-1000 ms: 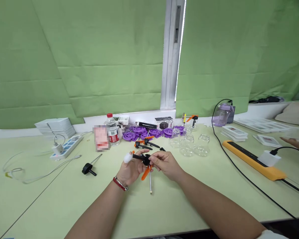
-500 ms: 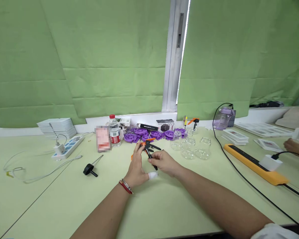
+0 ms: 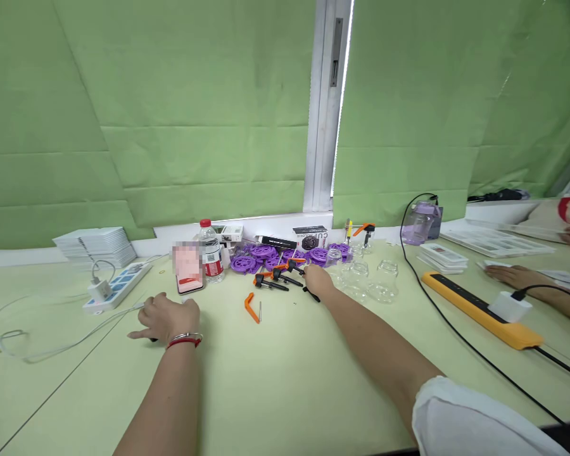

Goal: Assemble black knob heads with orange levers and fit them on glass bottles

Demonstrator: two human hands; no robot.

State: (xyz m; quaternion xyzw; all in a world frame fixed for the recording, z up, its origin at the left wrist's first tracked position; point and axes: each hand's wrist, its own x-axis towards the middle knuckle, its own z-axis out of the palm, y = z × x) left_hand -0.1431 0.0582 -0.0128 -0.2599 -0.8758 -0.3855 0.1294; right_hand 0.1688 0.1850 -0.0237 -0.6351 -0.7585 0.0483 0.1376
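My left hand [image 3: 168,318] reaches palm down to the left side of the table, its fingers curled over a black crank [image 3: 152,340] that is mostly hidden under it. One outer finger sticks out to the left. My right hand [image 3: 318,282] is at the right end of a row of black cranks with orange blades [image 3: 278,277], its fingertips closed on the rearmost crank [image 3: 294,266]. A black handle [image 3: 311,294] shows just below that hand. Between my hands lie a bent orange blade [image 3: 251,308] and a thin metal pin [image 3: 260,311].
Purple wheel-shaped parts [image 3: 265,251] lie behind the cranks, with clear jars [image 3: 384,282] to their right. A phone [image 3: 189,269] leans beside a bottle [image 3: 212,256]. Power strips [image 3: 123,285] and an orange one [image 3: 479,310] flank the work. Another person's hand [image 3: 508,277] rests on cards at right.
The crank that both hands held has moved away to the row at the back with my right hand. My left hand has let go and moved left onto the black crank there.
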